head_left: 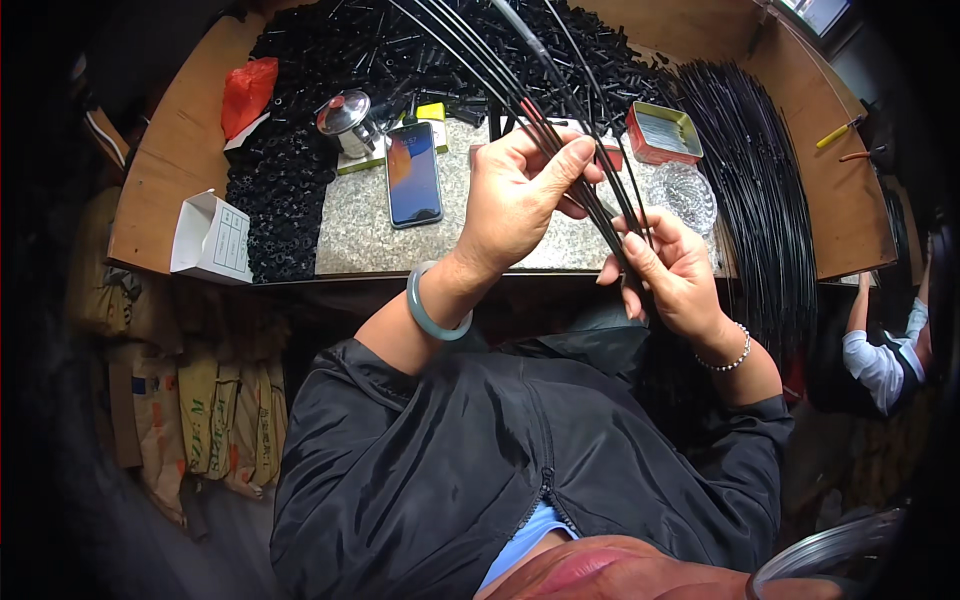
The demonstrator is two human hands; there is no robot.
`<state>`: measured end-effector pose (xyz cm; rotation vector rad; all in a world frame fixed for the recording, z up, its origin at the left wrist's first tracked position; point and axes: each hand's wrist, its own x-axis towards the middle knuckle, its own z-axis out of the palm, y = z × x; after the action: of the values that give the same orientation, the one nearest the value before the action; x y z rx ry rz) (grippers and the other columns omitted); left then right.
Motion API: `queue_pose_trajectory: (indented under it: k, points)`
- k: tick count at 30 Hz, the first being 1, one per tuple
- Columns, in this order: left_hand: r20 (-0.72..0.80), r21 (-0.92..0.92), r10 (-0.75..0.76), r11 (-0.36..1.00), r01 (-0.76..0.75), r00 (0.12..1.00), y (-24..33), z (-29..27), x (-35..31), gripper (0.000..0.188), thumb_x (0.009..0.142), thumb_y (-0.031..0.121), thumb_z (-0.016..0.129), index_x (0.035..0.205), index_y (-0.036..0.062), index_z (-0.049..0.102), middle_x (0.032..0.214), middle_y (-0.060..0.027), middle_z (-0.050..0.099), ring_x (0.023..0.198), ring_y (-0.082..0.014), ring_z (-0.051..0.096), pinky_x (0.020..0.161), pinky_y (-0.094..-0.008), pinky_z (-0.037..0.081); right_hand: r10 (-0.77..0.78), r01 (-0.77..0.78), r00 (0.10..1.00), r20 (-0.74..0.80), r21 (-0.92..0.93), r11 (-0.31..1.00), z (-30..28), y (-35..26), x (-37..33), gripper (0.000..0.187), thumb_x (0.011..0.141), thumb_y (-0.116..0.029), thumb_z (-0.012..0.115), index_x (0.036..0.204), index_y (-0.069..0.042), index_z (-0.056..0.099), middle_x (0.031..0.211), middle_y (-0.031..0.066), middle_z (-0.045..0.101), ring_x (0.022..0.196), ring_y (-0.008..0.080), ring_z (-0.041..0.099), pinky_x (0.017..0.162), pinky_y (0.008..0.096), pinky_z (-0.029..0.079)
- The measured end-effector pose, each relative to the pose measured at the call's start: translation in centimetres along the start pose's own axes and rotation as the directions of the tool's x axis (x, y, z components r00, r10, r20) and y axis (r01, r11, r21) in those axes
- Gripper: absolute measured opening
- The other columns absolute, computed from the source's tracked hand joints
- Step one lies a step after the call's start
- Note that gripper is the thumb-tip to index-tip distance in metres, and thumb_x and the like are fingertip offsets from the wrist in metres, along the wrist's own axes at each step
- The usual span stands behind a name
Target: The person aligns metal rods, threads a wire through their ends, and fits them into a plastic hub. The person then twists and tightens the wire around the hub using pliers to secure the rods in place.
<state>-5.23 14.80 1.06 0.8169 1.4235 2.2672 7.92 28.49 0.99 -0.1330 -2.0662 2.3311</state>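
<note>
A loose bunch of thin black rods [590, 190] slants across the space between my hands, its upper ends fanning out toward the far side. My left hand [515, 200] pinches the bunch partway along, thumb on top and fingers curled behind. Lower down, my right hand [678, 275] grips the near ends between thumb and fingers. A couple of the rods stand apart from the others above my right hand. One rod carries a short red mark close to my left fingers. The lowest rod ends are hidden by my right hand and the dark background.
A phone [413, 175] lies on the speckled board [350, 235], beside a lidded metal cup [347, 120]. Small black tubular parts [290, 150] heap behind and left. An open tin [664, 133], a clear round dish [682, 195] and many black rods [745, 180] are right. A white box [212, 238] stands left.
</note>
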Motion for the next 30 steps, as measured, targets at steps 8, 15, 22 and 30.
queue_pose_trajectory:
  k: [8,15,22,30]
  points:
    - [0.069,0.056,-0.008,0.998,0.004,0.998,-0.1,-0.3,0.1,0.021,0.092,0.019,0.056,0.090,0.0001,0.064,0.079,-0.0091,0.067,0.067,-0.0124,0.066,0.054,-0.0205,0.051,0.005,-0.005,1.000,0.013,0.038,0.999,0.1,0.7,-0.1,0.019,0.096,-0.015,0.047,0.109,-0.001,0.047,0.074,0.0120,0.063,0.045,0.0104,0.054,0.044,0.0188,0.043]
    - [0.079,-0.045,0.016,0.999,-0.013,0.997,-0.3,0.0,0.0,0.019,0.091,0.018,0.058,0.092,-0.0003,0.063,0.080,-0.0093,0.067,0.068,-0.0132,0.066,0.056,-0.0221,0.053,-0.003,0.003,1.000,-0.006,0.005,1.000,0.2,0.8,-0.2,0.021,0.095,-0.013,0.050,0.111,0.000,0.047,0.072,0.0070,0.062,0.051,0.0057,0.053,0.046,0.0174,0.042]
    - [0.048,0.383,0.152,0.910,-0.158,0.987,0.3,-1.4,-0.6,0.023,0.086,0.023,0.066,0.085,0.0001,0.068,0.063,-0.0044,0.063,0.049,-0.0066,0.056,0.046,-0.0201,0.046,0.009,-0.011,0.999,0.048,0.049,0.999,0.0,0.2,-0.5,0.023,0.097,-0.017,0.045,0.115,-0.003,0.045,0.058,-0.0019,0.045,0.041,0.0026,0.034,0.038,0.0164,0.028]
    - [0.099,0.209,0.273,0.934,-0.288,0.957,0.0,-4.1,3.1,0.075,0.076,0.008,0.072,0.136,-0.0053,0.029,0.118,-0.0168,0.055,0.102,-0.0159,0.058,0.082,-0.0256,0.050,0.113,-0.149,0.967,0.227,0.149,0.978,0.3,-1.4,-1.6,0.040,0.098,-0.015,0.041,0.135,-0.002,0.032,0.076,0.0065,0.053,0.043,0.0053,0.041,0.038,0.0164,0.034]
